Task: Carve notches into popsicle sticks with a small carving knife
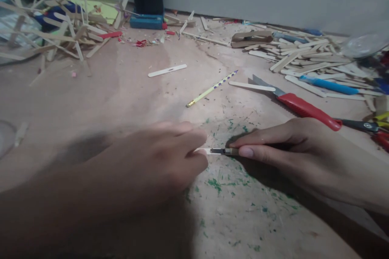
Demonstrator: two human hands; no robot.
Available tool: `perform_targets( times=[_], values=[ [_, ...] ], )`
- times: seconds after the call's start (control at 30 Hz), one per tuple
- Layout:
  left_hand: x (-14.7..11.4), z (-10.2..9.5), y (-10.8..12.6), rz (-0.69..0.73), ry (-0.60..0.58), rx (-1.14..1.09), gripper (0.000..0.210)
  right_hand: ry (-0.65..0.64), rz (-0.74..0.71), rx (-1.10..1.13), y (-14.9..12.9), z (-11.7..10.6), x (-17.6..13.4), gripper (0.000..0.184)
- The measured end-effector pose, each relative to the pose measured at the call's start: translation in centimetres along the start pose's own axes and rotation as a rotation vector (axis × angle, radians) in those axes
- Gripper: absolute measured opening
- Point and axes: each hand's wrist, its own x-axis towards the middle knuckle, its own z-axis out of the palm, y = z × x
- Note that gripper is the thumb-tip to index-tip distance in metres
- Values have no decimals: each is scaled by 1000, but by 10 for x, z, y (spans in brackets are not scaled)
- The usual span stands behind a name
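My left hand (pixel 170 153), blurred by motion, pinches the end of a pale craft stick (pixel 204 151) between thumb and fingers. My right hand (pixel 282 149) grips a small piece with a dark and shiny metal tip (pixel 217 151) between thumb and forefinger. That tip lies against the craft stick, and its other end is hidden by my fingers, so its kind is unclear. Just beyond the hands lie a yellow pencil (pixel 209 90) with purple dots and a loose craft stick (pixel 167 70) with a dark mark along its middle.
Red-handled scissors (pixel 306 109) lie beyond my right hand, with a craft stick (pixel 252 86) across the blades. A heap of craft sticks (pixel 316 58) and a blue pen (pixel 330 85) are at the right. More sticks (pixel 69 36) are tangled at the back left. Green scraps (pixel 215 185) dot the table.
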Motion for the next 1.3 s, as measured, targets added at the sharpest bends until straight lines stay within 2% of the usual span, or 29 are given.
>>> perform_targets(
  times=[0.2, 0.27, 0.37, 0.47, 0.53, 0.6, 0.7, 0.83, 0.9, 1.1, 1.2, 1.3],
  values=[
    [-6, -1, -2, 7, 12, 6, 37, -27, 65, 188, -4, 1, 8, 79],
    [-5, 2, -6, 34, 37, -2, 37, -20, 71, 209, -3, -2, 7, 79],
    [-2, 5, -10, 53, 42, -16, 39, 70, 38, 139, -2, -6, 1, 66],
    [-3, 6, -11, 46, 31, -26, 38, 163, -60, 31, 1, -8, -6, 42],
    [-4, 7, -12, 42, 46, -30, 36, 161, -122, 10, 5, -6, -8, 27],
    [-5, 10, -12, 47, 61, -49, 38, 134, -159, 7, 9, -3, -7, 23],
    [-5, 12, -13, 51, 95, -69, 40, 109, -194, 3, 12, 0, -4, 26],
    [-4, 12, -14, -10, 108, -51, 47, 130, -204, 26, 11, 0, -2, 27],
    [-4, 13, -16, 28, 125, -75, 45, 133, -217, 30, 9, -1, -1, 27],
    [-7, 13, -19, 41, 94, -130, 40, 94, -213, 38, 6, -4, 1, 33],
    [-6, 13, -17, 1, 81, -175, 41, 93, -210, 27, 7, -1, -1, 31],
    [-6, 14, -13, -50, 68, -223, 44, 78, -185, 12, 9, 4, -5, 37]
  ],
)
